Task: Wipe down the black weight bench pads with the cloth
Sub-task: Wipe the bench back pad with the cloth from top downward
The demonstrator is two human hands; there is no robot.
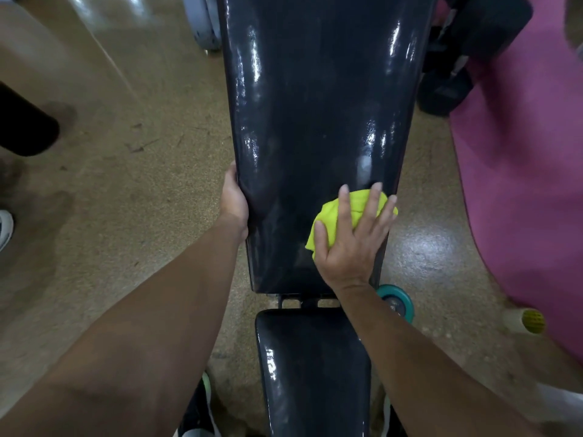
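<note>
A crumpled yellow cloth [353,216] was pressed flat against the lower right of the long black back pad [318,121] by the right hand [350,244], fingers straight and spread wide. The pad's left edge was gripped by the left hand [233,203], fingers curled underneath. The seat pad [312,373] was recorded nearer, beyond a hinge gap. A teal weight plate [399,301] and pink mat [520,184] were noted on the floor. No legible writing was found.

Speckled tan floor [132,159] — glossy under light — pink mat [520,184] at right.

Gym, padded weight bench [315,121], teal weight plate [398,302] (floor-level)
</note>
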